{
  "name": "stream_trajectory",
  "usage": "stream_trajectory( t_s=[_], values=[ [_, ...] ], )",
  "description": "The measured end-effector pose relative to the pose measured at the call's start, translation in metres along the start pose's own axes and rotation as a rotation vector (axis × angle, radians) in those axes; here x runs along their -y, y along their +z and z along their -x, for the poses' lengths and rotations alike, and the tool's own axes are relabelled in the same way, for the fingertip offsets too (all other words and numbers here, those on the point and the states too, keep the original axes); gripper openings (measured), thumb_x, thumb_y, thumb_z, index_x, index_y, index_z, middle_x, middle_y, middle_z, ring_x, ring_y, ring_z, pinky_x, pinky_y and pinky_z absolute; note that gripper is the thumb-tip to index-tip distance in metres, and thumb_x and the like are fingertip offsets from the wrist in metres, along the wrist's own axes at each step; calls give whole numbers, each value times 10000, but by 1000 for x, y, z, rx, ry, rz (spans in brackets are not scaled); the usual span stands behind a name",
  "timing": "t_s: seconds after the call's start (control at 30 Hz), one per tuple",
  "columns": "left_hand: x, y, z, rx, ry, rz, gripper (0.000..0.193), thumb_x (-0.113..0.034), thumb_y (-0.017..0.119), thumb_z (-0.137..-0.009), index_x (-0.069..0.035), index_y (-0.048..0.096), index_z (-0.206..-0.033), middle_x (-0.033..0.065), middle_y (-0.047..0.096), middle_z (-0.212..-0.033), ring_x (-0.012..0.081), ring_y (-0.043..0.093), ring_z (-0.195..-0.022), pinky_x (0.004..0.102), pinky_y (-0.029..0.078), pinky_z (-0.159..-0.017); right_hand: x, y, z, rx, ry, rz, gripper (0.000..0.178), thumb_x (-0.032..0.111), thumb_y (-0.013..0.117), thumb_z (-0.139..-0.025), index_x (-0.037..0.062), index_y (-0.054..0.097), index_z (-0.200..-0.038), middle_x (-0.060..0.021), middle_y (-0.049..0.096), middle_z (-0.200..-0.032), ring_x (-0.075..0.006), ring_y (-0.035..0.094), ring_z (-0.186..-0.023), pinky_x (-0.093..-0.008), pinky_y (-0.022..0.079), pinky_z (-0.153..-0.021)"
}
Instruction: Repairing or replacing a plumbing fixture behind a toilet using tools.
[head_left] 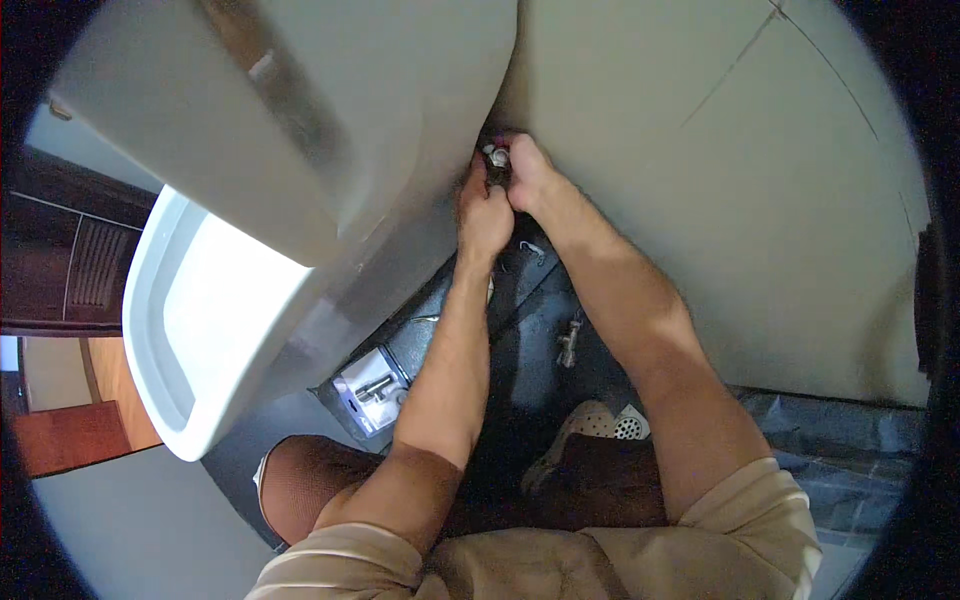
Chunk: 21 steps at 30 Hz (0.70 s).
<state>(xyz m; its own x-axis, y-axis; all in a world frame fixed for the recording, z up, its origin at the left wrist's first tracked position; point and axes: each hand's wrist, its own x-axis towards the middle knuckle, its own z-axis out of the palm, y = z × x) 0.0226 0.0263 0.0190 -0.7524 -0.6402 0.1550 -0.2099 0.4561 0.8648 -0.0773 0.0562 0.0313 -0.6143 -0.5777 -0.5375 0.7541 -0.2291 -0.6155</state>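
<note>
Both my arms reach forward into the narrow gap between a pale ceramic fixture [420, 110] and the beige wall [760, 220]. At the end of that gap, a small shiny metal fitting [498, 157] shows between my hands. My left hand [484, 218] is closed around it from the left and below, its thumb pointing up along a dark part. Curled against its right side is my right hand [531, 172], also closed. Most fingertips are hidden behind the fitting, and its lower part is too dark to make out.
On the dark floor lie an opened blister pack [370, 390] with a chrome valve, a loose chrome valve [569, 343] and a small metal piece [533, 250]. A white drain cover [629, 424] is beside my shoe [590, 418]. A white basin [165, 310] juts out at left.
</note>
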Motion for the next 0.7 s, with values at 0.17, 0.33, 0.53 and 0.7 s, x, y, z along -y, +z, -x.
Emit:
stream_trajectory(
  t_s=[0.17, 0.33, 0.53, 0.7],
  values=[
    [5, -18, -20, 209, -199, 187, 521, -63, 437, -847, -33, 458, -1367, 207, 555, -1270, 333, 558, -1089, 371, 450, -925, -6, 0, -1, 19, -53, -44, 144, 126, 510, -888, 37, 620, -913, -106, 633, -895, -212, 560, -796, -332, 468, -764],
    [19, -6, -31, 297, -212, 378, 528, -48, 438, -839, -34, 457, -1366, 188, 552, -1283, 309, 552, -1110, 354, 444, -934, -19, -20, -33, 178, -36, -156, 164, 117, 497, -903, 27, 622, -959, -105, 634, -926, -215, 565, -820, -333, 469, -774],
    [31, -5, -27, 196, -125, 300, 542, -33, 422, -825, -8, 434, -1366, 212, 517, -1323, 339, 527, -1161, 369, 420, -972, -15, -4, -18, 183, -20, -179, 162, 63, 499, -880, 6, 634, -947, -109, 636, -892, -220, 568, -761, -337, 478, -672],
    [16, -2, -18, 151, -81, 265, 547, -17, 440, -828, -28, 441, -1374, 180, 539, -1309, 291, 530, -1161, 335, 411, -981, -9, -12, -17, 138, -44, -29, 186, 104, 497, -908, 7, 628, -999, -113, 646, -951, -218, 577, -810, -331, 478, -757]
  ],
)
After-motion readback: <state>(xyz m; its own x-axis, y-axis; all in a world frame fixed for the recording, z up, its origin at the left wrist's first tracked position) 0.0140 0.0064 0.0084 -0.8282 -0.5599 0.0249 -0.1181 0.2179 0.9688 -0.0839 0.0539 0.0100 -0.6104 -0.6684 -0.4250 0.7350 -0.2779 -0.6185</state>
